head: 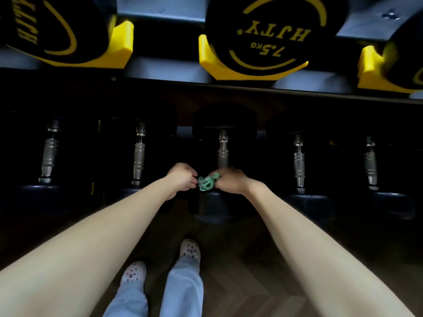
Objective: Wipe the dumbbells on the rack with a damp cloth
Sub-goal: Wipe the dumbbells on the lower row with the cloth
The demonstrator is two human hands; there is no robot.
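Feet: white clogs [190,248] and pale jeans [183,291] on dark herringbone wood floor [240,271], nearest the cam.
L hand [182,177]: fingers curled, pinching left end of the cloth.
R hand [231,180]: fist closed on the right end. It sits over the near end of the mid handle; can't tell if it touches the steel.
Cloth: green cloth [207,183], bunched small, held btwn both hands, just above the near head of the mid dumbbell.
Mid dumbbell [223,149]: lower tier, centre. Black heads near + far, ribbed chrome handle showing beyond the hands.
Rest of lower tier: far-left dumbbell [49,154], left dumbbell [138,154], right dumbbell [298,161], far-right dumbbell [370,159], all lying near-to-far.
Progress: too dim for any wet sheen, so can't tell which are done. Cloth isn't flat on any surface now; prob. a regrip/refold before the mid handle. Left, by my read: that handle + heads, the rest of this row, then the upper tier.
Upper tier: rack rail [297,81] w/ yellow cradles [229,67], far side of the view.
Writing: 7.5 kg dumbbell [272,30], centre, reads "HJTY." and "7.5KG", yellow on black, upside down to cam.
Upper-left dumbbell [52,26]: letters cut off, maybe same brand, not sure.
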